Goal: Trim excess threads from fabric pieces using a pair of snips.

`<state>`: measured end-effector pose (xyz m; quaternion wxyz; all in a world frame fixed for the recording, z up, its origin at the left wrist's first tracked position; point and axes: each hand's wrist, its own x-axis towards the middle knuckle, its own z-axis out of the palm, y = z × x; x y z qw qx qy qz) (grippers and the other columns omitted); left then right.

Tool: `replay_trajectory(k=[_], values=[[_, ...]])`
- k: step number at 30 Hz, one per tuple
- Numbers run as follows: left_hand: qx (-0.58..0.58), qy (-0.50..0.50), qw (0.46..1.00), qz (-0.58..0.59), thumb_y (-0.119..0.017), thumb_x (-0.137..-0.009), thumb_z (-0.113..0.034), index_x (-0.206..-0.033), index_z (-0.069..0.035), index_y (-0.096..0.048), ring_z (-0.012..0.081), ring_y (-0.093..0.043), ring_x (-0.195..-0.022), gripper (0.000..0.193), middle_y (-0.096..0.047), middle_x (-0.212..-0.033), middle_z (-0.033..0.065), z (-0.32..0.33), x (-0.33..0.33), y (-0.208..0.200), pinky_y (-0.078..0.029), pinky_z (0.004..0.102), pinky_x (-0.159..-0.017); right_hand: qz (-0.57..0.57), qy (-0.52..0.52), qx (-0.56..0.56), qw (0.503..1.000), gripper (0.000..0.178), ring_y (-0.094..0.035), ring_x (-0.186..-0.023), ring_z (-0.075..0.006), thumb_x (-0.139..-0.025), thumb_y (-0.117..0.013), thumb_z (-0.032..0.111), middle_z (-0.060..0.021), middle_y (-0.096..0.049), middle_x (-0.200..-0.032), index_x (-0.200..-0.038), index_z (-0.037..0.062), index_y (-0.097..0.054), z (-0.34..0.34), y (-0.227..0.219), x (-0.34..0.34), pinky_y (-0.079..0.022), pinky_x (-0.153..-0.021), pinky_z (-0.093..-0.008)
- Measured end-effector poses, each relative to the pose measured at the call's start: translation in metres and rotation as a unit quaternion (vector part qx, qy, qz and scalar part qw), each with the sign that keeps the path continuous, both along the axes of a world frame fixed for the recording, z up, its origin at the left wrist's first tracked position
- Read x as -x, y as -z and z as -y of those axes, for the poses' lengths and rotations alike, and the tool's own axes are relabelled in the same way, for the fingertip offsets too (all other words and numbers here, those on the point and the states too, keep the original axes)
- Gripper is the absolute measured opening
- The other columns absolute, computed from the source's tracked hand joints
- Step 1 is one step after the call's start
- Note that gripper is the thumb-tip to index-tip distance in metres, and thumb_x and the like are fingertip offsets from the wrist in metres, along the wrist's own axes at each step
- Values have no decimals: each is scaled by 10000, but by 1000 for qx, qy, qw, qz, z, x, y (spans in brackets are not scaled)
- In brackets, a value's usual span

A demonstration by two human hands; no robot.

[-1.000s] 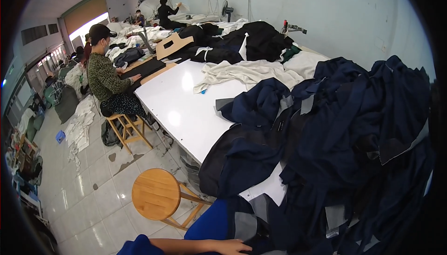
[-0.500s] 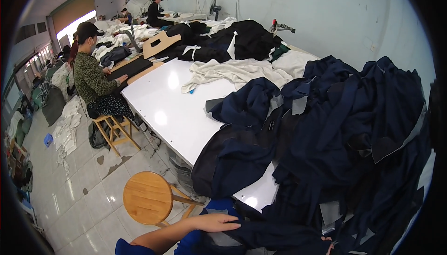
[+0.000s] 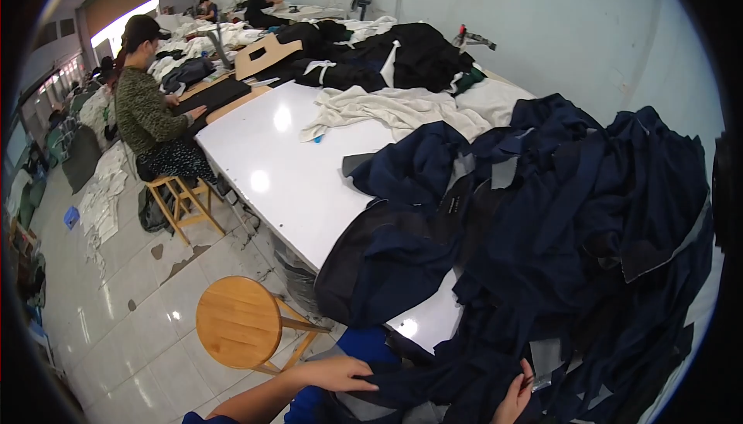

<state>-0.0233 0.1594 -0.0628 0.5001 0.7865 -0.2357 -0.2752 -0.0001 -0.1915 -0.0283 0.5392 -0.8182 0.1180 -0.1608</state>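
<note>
Dark navy cloth pieces with grey backing patches lie across my lap and run up into a big navy heap (image 3: 542, 230) on the table. My left hand (image 3: 339, 374) comes in from the lower left, with its fingers closed over the edge of a navy cloth (image 3: 433, 381) in my lap. To its right, my right hand (image 3: 514, 399) has its fingers bent around the same cloth, beside a grey patch (image 3: 546, 358). Part of the right palm is hidden by the fabric.
A white table (image 3: 263, 180) carries cream cloth (image 3: 387, 110) and a black fabric pile (image 3: 410, 56). A round wooden stool (image 3: 238, 323) stands at its left edge. Farther back, a person (image 3: 151, 99) sits working on dark cloth. Others sit farther away.
My right hand has come up from under the cloth and shifted left, so more of it shows. My left hand has moved slightly left and down. The whole view has shifted a little.
</note>
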Motion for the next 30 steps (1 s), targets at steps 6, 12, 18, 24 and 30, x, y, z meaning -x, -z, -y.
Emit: replay_trajectory(k=[6,12,18,24,30], values=[[-118,-197,973,-38,-621,-845,-370,-907,-24,-657,252,-606,-695,354,-611,-733,142,-15,-6,-17,-451,318,-622,-27,-171,122,977,311,-566,-957,-173,-874,-526,51,-102,-580,-1133,-1183,40,-564,-32,3,-13,-446,-770,-223],[-69,-322,944,-15,-658,-822,-306,-917,-30,-660,234,-624,-657,291,-648,-744,138,-7,-8,-20,-469,300,-620,-93,-332,254,904,336,-589,-945,-318,-857,-564,225,-117,-610,-1090,-1172,106,-573,-23,26,-6,-461,-833,-367],[-78,-332,938,66,-602,-862,-281,-886,-45,-640,287,-625,-746,241,-640,-794,133,-23,-10,-7,-479,344,-669,-93,-348,241,901,289,-598,-918,-312,-824,-583,153,-135,-626,-1033,-1100,70,-606,-34,44,-12,-463,-823,-370],[-32,-306,949,63,-561,-867,-385,-845,-112,-638,328,-616,-702,284,-633,-741,123,1,-20,-10,-470,404,-589,-87,-314,238,915,132,-563,-805,-278,-840,-544,48,-154,-570,-884,-939,-36,-569,-20,77,-13,-439,-728,-315],[183,-207,961,2,-539,-909,-350,-787,-65,-595,221,-585,-608,315,-588,-653,91,62,10,0,-422,334,-554,-106,-297,152,937,148,-424,-678,-191,-890,-531,69,-113,-439,-752,-828,-47,-464,-15,106,-23,-369,-623,-279]])
